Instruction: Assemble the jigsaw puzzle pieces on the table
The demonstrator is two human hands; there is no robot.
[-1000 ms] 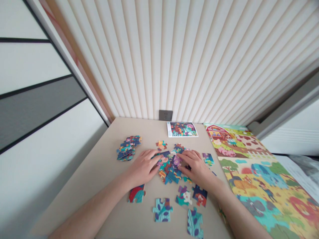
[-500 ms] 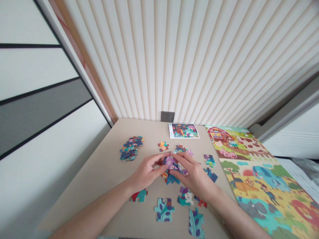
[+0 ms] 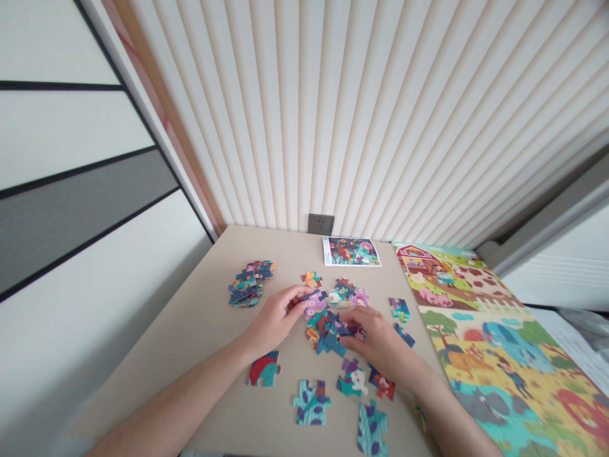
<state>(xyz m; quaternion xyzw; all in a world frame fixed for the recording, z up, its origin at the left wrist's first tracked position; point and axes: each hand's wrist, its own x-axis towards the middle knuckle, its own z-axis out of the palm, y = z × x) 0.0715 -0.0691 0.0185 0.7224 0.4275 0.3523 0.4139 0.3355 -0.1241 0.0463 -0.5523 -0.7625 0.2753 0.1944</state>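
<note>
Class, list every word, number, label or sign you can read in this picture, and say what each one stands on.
No text is legible anywhere.
Reference card by the wall: left border strip too small to tell if it bears print.
Farm picture mat: red barn and animals, no words visible.
Loose puzzle pieces under the left hand and right hand: only drawings.

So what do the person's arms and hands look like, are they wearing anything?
Both arms are bare up to the picture's edge: no sleeves show. The left hand and the right hand wear no gloves, and no rings, watch or bracelets can be seen. The fingers look slim, with short nails.
</note>
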